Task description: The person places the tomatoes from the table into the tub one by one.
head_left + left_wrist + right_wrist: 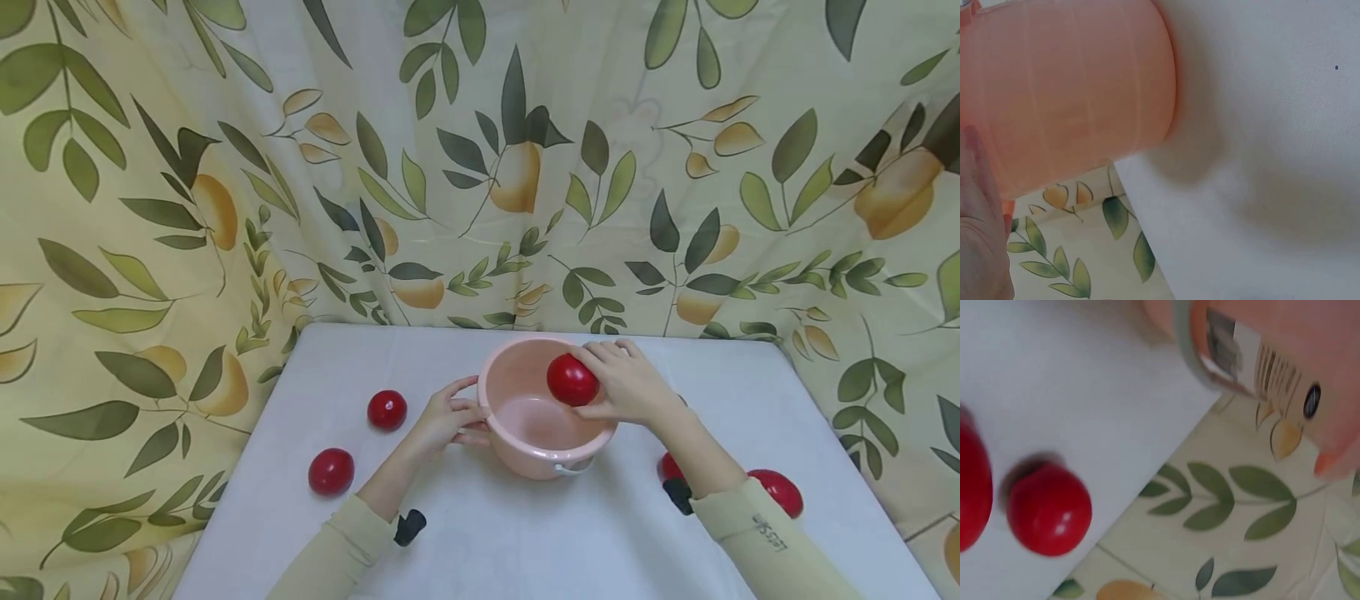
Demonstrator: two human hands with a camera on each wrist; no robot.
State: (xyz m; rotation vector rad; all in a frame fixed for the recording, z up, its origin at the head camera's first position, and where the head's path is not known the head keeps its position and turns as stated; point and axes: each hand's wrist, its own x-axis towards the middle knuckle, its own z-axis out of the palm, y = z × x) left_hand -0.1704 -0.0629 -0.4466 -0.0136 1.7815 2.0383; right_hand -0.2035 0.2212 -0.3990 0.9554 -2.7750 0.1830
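Currently right hand's [618,383] grip pinches glossy red ball [572,380] at pink bucket's [517,460] mouth; left hand [446,418] grips bucket's left side. Two other red balls [332,472] on table [487,533], left.

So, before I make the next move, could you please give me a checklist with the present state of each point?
1. Right hand grips the round red object: ok, fingers and thumb on it.
2. Object lined up with the pink bucket's opening: ok in the head view.
3. Left hand touches the bucket's side: ok.
4. White handle out of the opening: ok, it lies outside.
5. Full view inside the bucket: not ok, right hand and object cover part.
6. Bucket base fully on table: cannot tell.
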